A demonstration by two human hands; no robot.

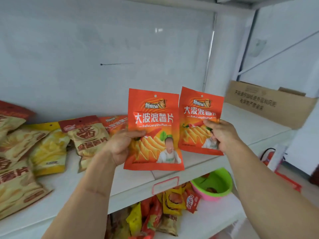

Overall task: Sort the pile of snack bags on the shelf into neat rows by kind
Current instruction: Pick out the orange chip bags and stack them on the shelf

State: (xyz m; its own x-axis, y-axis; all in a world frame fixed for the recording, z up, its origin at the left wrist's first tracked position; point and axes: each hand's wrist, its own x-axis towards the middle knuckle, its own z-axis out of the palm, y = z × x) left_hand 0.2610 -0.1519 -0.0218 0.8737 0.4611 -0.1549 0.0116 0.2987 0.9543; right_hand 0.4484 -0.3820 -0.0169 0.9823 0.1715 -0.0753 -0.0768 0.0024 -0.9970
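Each hand, left hand and right hand, grips one upright orange bag

White wall behind white shelving, a cardboard box at right, a red extinguisher on the floor beyond

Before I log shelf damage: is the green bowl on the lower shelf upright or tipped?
Tipped: the green bowl leans with its opening facing the camera, showing its inside.

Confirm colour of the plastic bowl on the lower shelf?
Green plastic bowl, nested in a pink one; head view.
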